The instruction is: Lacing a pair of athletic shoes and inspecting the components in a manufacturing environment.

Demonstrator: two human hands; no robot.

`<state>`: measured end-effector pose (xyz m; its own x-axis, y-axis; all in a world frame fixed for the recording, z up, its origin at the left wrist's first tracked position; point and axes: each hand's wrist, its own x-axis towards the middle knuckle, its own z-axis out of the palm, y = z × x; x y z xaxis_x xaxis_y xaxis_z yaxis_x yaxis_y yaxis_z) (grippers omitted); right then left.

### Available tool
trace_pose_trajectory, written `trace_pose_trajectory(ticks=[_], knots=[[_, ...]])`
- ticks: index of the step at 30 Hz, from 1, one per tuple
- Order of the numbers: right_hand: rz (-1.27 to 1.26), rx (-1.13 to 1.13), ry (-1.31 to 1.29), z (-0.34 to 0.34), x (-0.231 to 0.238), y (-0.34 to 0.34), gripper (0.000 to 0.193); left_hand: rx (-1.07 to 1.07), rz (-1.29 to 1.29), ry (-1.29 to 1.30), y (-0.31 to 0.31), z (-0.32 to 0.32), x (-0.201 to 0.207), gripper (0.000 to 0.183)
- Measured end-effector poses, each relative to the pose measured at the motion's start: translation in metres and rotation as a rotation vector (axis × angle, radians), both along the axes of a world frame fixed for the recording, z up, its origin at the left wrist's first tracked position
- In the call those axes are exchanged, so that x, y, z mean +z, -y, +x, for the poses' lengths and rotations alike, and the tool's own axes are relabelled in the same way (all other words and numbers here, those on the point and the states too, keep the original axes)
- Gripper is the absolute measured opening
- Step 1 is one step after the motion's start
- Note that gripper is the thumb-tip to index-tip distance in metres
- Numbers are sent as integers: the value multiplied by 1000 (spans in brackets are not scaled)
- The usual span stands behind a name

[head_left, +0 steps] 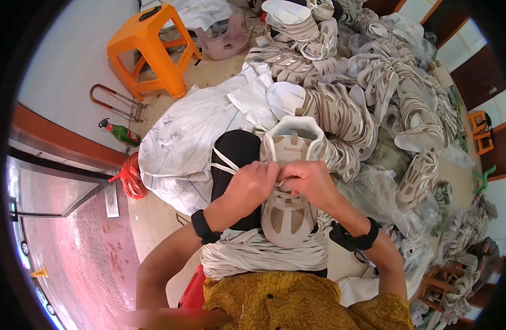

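Heap of beige-and-white shoe uppers, far right. White woven plastic sack, left. Beige-and-white mesh sneaker, middle, toe toward me. Bundle of white laces, nearer. My left hand, right hand: fingers pinched closed over sneaker's lacing, exact grip hidden.

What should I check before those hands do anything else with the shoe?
1. Shoe facing properly: ok. The beige-and-white lace-up shoe with brown mesh panels sits opening up, toe toward the wearer.
2. Both hands there: ok. The left grip and right grip meet over its lacing.
3. Firm pinch on the lace: cannot tell. Fingers hide it.
4. Lacing finished: cannot tell. Hands cover part of it.
5. Loose strands tidy: not ok. Thin white lace strands trail over black cloth.
6. Spare laces close by: ok. A thick off-white lace bundle lies just below the toe.
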<state>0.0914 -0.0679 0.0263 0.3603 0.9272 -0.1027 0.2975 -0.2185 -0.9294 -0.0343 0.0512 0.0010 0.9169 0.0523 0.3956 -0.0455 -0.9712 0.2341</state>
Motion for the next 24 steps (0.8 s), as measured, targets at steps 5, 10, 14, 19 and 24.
trace_pose_trajectory(ticks=[5, 10, 14, 19, 24], knots=[[-13, -195, -351, 20, 4, 25, 12, -3, 444, -106, 3, 8, 11, 23], [67, -256, -205, 34, -15, 42, 12, -33, 99, -362, -6, 19, 29, 9], [197, -81, 162, 21, -22, 48, 12, 26, -136, -523, -21, 32, 39, 13], [144, -165, 126, 25, -15, 52, 13, 116, -423, -595, -22, 41, 38, 21], [117, -182, 373, 34, -15, 44, 14, 82, 44, -470, -4, 37, 35, 11]])
